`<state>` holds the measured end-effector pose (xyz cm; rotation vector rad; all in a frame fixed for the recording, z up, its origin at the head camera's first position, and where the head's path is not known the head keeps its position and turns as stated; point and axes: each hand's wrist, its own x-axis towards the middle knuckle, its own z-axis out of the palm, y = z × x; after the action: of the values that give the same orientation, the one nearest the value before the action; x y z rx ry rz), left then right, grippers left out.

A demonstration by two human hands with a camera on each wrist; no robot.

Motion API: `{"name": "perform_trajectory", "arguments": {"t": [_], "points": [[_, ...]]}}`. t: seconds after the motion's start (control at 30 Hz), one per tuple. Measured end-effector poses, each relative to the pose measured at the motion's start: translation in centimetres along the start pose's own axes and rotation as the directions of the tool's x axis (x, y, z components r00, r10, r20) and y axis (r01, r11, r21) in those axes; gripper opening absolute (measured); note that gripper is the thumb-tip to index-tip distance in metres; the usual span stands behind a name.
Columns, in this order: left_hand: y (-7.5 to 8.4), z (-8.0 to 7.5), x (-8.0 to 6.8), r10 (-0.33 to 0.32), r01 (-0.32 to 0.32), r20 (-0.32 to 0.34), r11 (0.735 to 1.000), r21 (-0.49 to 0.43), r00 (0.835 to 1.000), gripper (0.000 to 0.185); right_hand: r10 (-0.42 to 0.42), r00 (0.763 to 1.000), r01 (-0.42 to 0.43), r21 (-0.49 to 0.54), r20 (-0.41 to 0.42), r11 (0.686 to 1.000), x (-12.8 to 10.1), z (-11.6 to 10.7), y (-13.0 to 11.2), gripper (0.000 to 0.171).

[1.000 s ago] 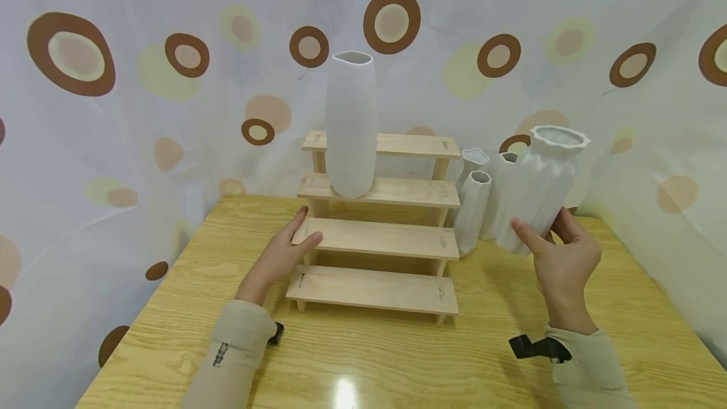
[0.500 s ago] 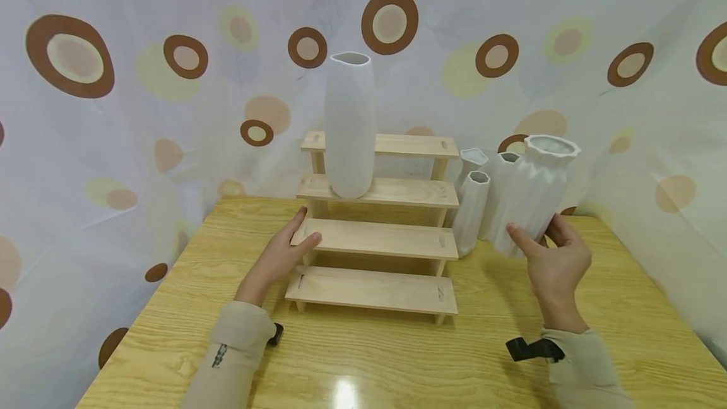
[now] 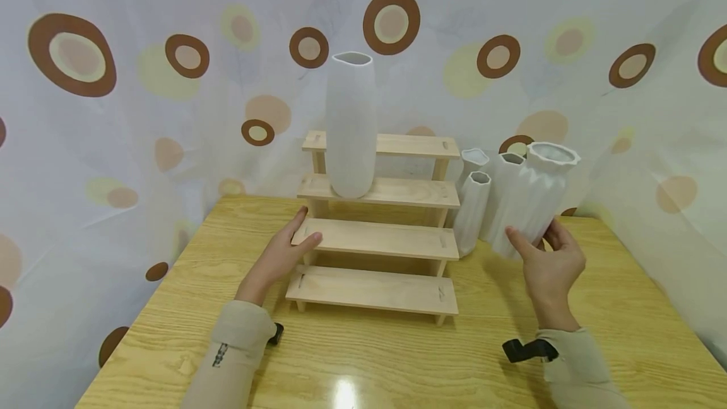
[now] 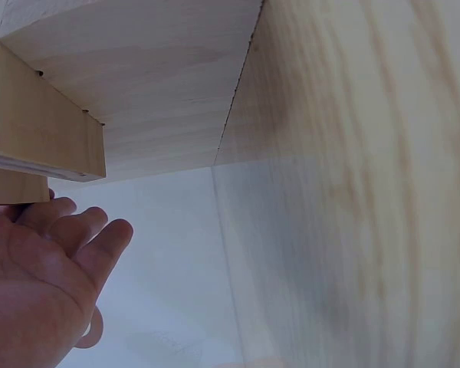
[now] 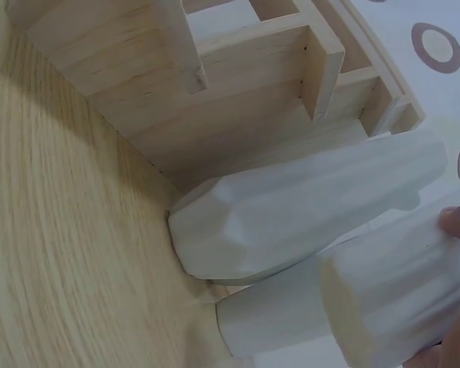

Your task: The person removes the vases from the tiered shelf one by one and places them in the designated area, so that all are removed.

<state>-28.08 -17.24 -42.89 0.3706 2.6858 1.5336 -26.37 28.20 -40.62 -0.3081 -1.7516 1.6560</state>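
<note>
My right hand [image 3: 553, 264] grips the lower body of a fluted white vase [image 3: 534, 197] with a flared, scalloped rim, thumb in front and fingers behind. This vase leans to the right, and in the right wrist view its base hangs above the table. My left hand [image 3: 278, 257] holds the left end of a wooden tiered stand [image 3: 375, 237], thumb on top of a middle step; the left wrist view shows its fingers [image 4: 100, 245] beside the wood. On the stand's second-highest step, a tall smooth white vase [image 3: 351, 125] stands upright, left of centre.
Between the stand and my right hand stand several white vases: a slim faceted vase [image 3: 472, 213] in front, a vase with a wavy rim [image 3: 474, 156] behind it, and another vase [image 3: 502, 188] partly hidden by the held one. The wood-grain table [image 3: 386, 358] meets a patterned backdrop [image 3: 227, 81].
My right hand has lowered the fluted vase and shifted it slightly left, closer to the standing vases. My left hand and the stand stay where they were.
</note>
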Motion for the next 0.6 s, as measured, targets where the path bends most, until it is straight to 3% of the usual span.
{"name": "perform_trajectory", "arguments": {"t": [0.2,0.43,0.6], "points": [[-0.1,0.0,0.1,0.005,-0.005,0.002,1.0,0.003,1.0,0.089,0.028,1.0,-0.028,0.009,0.004,1.0,0.0,0.1,0.6,0.068],[-0.2,0.1,0.2,0.013,-0.013,0.002,1.0,-0.001,1.0,0.084,0.042,0.999,-0.042,0.099,0.006,0.994,0.0,0.3,1.2,0.069],[-0.2,0.1,0.1,0.009,-0.009,-0.002,1.0,-0.001,1.0,0.084,0.045,0.999,-0.045,0.088,0.01,0.995,0.2,0.3,2.1,0.067]]}}
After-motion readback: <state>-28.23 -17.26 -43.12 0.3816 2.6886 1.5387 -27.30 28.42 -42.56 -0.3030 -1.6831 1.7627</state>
